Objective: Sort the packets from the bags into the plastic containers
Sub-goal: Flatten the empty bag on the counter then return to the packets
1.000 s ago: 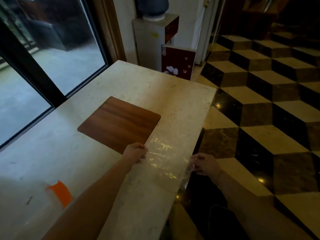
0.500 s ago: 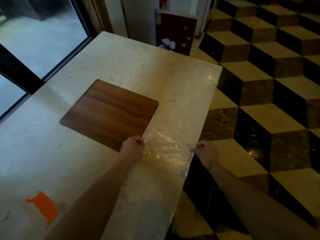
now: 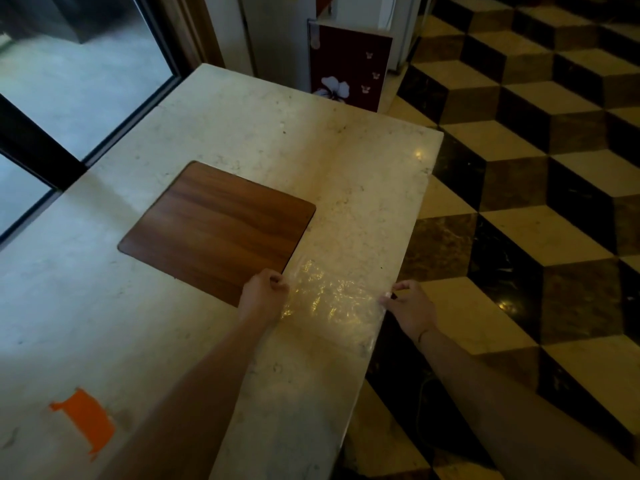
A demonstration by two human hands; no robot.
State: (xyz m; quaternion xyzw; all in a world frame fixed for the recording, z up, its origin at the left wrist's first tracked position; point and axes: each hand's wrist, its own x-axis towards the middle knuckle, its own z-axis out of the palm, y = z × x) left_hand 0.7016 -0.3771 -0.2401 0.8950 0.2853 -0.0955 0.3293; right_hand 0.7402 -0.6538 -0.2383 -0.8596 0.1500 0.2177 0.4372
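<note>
A clear, crinkled plastic bag (image 3: 332, 299) lies flat on the pale marble table (image 3: 311, 150), close to its right edge. My left hand (image 3: 265, 296) pinches the bag's left edge, just off the corner of the wooden board. My right hand (image 3: 410, 306) pinches the bag's right edge at the table's rim. The bag is stretched between both hands. I can make out no packets and no plastic containers in this view.
A brown wooden board (image 3: 218, 226) lies on the table left of the bag. An orange tape mark (image 3: 86, 420) sits near the front left. A dark red cabinet door with a flower (image 3: 349, 71) stands beyond the table. Patterned floor lies to the right, a glass door to the left.
The camera has tilted further down and the view has shifted. Both hands still hold the bag's edges, and the bag now lies flatter on the table.
</note>
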